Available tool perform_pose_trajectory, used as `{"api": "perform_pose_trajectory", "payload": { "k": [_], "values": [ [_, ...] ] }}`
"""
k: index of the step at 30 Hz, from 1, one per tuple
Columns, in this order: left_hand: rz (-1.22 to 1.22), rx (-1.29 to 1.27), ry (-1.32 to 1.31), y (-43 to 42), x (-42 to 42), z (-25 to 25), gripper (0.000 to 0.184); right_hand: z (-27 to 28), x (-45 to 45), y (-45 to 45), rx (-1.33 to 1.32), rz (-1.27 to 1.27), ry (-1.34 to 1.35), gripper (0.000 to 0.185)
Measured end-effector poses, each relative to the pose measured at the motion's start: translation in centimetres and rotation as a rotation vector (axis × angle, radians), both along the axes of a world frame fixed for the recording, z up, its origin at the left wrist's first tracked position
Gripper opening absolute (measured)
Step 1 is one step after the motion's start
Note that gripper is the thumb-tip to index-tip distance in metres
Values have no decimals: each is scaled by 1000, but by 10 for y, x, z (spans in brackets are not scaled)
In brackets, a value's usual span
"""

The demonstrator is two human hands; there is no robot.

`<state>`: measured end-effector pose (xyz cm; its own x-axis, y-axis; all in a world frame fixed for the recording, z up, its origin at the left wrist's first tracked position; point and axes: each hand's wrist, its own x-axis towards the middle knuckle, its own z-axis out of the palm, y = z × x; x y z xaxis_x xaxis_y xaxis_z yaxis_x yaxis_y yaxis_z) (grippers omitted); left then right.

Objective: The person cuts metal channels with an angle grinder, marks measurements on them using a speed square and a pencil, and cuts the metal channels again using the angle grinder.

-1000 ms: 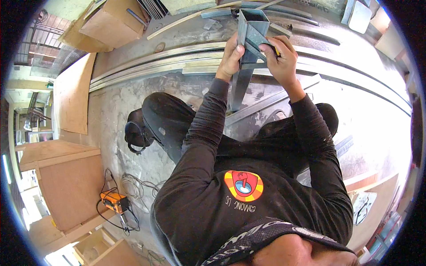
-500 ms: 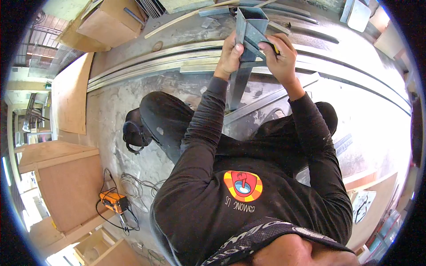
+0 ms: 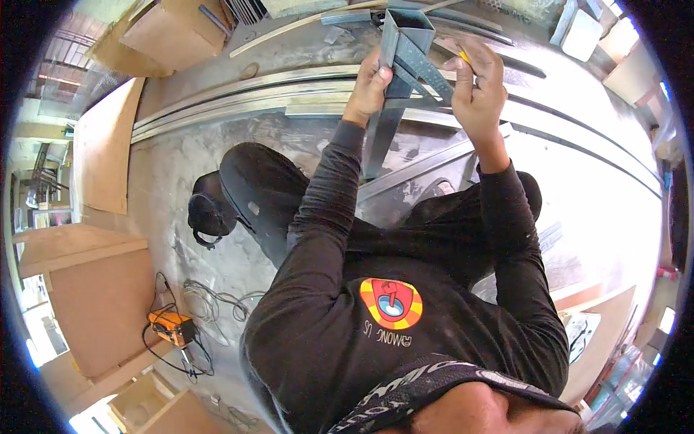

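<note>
My left hand (image 3: pixel 367 92) is closed round the side of a square metal tube (image 3: pixel 384 130), its thumb near the tube's edge. The tube stands tilted, with its open end pointing up and away from me. Against its near face lies a grey triangular metal square (image 3: pixel 423 69) with markings along one edge. My right hand (image 3: pixel 481 90) is beside the square's right corner, fingers curled round a thin yellow pencil (image 3: pixel 464 55). Whether its thumb touches the square I cannot tell.
Long metal bars (image 3: pixel 238 94) lie across the floor behind the tube. Another metal bar (image 3: pixel 426 166) lies between my knees. A cardboard box (image 3: pixel 173 36) stands at far left. An orange power device (image 3: pixel 171 328) with cables and wooden cabinets (image 3: pixel 101 311) are at left.
My right hand has moved right, away from the tube, and the pencil has come up off it. The left hand still holds the tube. The view has shifted slightly.
</note>
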<state>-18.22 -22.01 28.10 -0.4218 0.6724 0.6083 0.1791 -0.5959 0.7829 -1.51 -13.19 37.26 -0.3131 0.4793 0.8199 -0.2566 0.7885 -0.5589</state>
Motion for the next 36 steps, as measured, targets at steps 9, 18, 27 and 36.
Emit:
{"api": "perform_pose_trajectory", "payload": {
  "k": [9,18,27,36],
  "values": [
    [-10,14,-4,-3,5,11,85,20,-12,-9,123,16,-131,16],
    [-65,44,-75,-2,7,7,81,26,-22,-9,358,-3,-124,17],
    [-80,-14,-55,-5,8,7,82,21,-17,-8,361,0,-132,19],
    [-111,-4,-35,-1,5,4,85,19,-13,-5,343,25,-143,19]
  ]
}}
